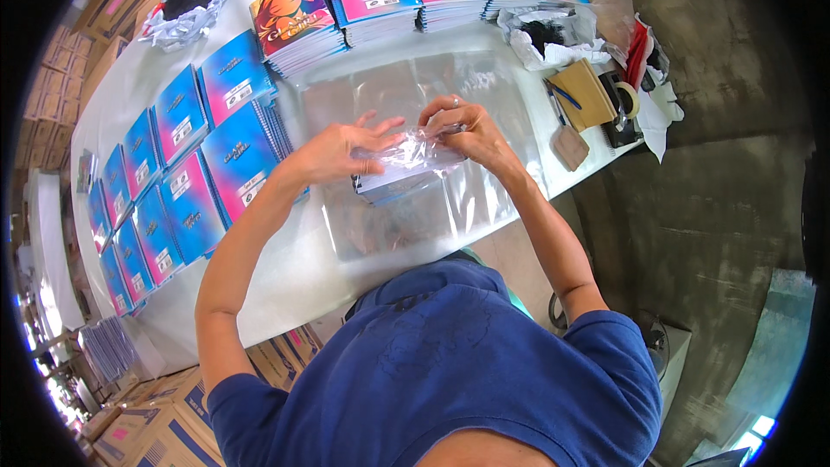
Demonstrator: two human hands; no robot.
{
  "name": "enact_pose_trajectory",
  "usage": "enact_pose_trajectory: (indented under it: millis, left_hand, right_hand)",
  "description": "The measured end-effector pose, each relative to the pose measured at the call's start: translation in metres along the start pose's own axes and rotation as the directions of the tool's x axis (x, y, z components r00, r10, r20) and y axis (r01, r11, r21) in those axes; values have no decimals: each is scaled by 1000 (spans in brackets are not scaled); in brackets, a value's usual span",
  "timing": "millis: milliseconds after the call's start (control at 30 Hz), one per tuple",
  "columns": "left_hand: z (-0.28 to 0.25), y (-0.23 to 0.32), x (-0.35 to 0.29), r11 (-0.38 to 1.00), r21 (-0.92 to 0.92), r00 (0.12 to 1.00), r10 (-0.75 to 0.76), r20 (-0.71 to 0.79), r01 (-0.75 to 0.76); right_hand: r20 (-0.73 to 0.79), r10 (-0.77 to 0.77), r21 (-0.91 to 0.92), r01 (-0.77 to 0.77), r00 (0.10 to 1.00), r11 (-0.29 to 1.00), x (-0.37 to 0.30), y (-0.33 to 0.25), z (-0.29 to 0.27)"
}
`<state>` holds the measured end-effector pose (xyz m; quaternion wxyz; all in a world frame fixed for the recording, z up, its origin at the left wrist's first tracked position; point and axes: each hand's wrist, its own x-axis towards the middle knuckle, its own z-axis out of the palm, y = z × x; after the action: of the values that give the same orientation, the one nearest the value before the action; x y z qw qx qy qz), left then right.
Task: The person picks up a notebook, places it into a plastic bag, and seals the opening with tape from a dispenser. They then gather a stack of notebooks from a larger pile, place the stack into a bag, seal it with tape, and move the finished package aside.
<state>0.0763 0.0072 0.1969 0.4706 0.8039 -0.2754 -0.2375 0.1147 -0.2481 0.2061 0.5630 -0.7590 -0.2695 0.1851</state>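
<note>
Lying on clear plastic sheeting near the front edge of a white table, a small block-like stack formed the centre of the work, its upper side partly covered by glossy transparent film. The left hand was open, its fingers spread across the film at the stack's left end. The right hand had its fingers bent and drawn together, pinching the film at the opposite end (whether a dark, slender item also lay within this grasp could not be told). To the left of the hands, blue-and-pink spiral notebooks stood in two slanting rows of piles. Beyond the sheeting, further piles made a curved row, among them notebooks with a brightly coloured illustrated cover. Crumpled wrapping with dark contents occurred twice, as a left bundle at the far left of the table and a right bundle beyond the right hand. Near the table's right edge were a tan pad, a flat brown piece and a roll of tape. Cardboard boxes occupied the lower left, beside the person's blue shirt.
</note>
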Motion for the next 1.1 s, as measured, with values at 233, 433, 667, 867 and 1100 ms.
enact_pose_trajectory:
  millis: [233, 433, 667, 867, 1100]
  left_hand:
    - [27, 41, -19, 635, 773, 988, 107, -108, 16]
    - [42, 29, -26, 525, 851, 957, 259, -133, -24]
    - [51, 27, -24, 530, 847, 934, 320, -162, -35]
    - [51, 29, -25, 553, 833, 952, 267, -150, -24]
    - [28, 32, 12, 881, 464, 980, 8, -200, 88]
  right_hand:
    - [1, -218, -502, 189, 976, 844, -14, -9, 7]
    - [-498, -144, -434, -101, 855, 895, -76, -41, 37]
    - [-306, 525, 288, -448, 794, 846, -76, -36, 85]
    - [-349, 363, 611, -83, 864, 787, -88, 20, 116]
    - [-387, 231, 607, 58, 893, 793, -76, 50, 120]
